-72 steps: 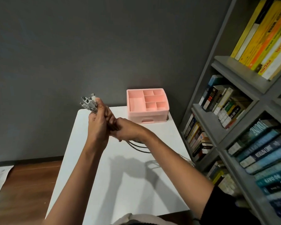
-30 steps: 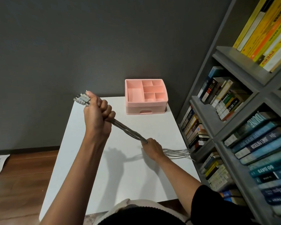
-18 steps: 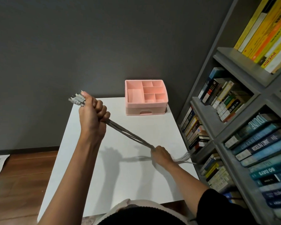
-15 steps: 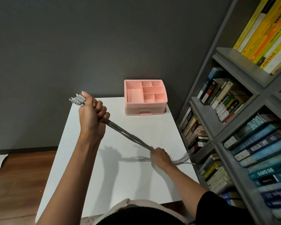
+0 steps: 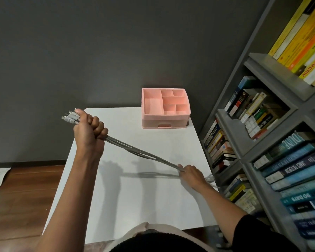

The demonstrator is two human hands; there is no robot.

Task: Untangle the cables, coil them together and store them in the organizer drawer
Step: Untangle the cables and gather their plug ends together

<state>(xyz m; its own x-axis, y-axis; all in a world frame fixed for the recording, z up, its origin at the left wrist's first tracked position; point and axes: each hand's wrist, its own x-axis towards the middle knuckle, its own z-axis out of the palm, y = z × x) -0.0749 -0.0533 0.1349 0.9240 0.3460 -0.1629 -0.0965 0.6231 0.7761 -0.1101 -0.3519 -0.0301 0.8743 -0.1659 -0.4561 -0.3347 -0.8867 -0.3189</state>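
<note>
A person's 2 bare hands hold 1 bundle of grey cables (image 5: 142, 153) stretched taut above a white table (image 5: 135, 206). The bundle's long axis runs diagonally, from high at the far left down to low at the near right. The left hand (image 5: 88, 130) is raised and clenched in a full fist around the upper end, with the connector plugs (image 5: 69, 118) sticking out past the thumb. The right hand (image 5: 191, 174) sits low, close to the tabletop near its right edge, fingers curled round the strands. The loose tails (image 5: 210, 179) fan out behind it toward the bookshelf (image 5: 262, 142). Between the hands the strands run side by side, slightly parted, with no knot visible. The pink organizer (image 5: 165, 108) stands at the table's far edge, well apart from both hands and beyond the middle of the span. Its drawer (image 5: 164, 124) is closed and faces the person. The cables look straightened, so coiling seems the likely next step, probably by looping the low end up toward the left fist. The drawer has yet to be opened.
</note>
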